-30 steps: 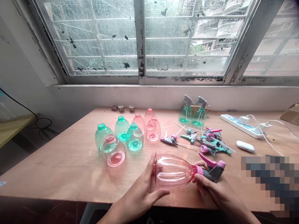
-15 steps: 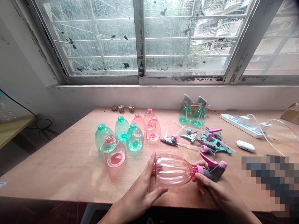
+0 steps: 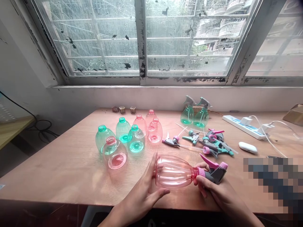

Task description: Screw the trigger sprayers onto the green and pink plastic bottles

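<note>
A clear pink spray bottle (image 3: 174,171) lies on its side just above the wooden table (image 3: 71,170), near the front edge. My left hand (image 3: 144,194) cups its round base, fingers curved around it. My right hand (image 3: 213,189) grips the pink collar and the grey-and-pink trigger head (image 3: 214,171) screwed onto the neck. Both hands hold the bottle between them.
Several empty green and pink bottles (image 3: 129,135) stand at centre left. Two green bottles with grey sprayers (image 3: 195,115) stand by the wall. Loose trigger heads (image 3: 208,143) lie behind my hands. A power strip (image 3: 246,127) and a white case (image 3: 247,147) are at the right.
The bottle has shifted very slightly left and turned a little between my hands. Both hands keep the same grip.
</note>
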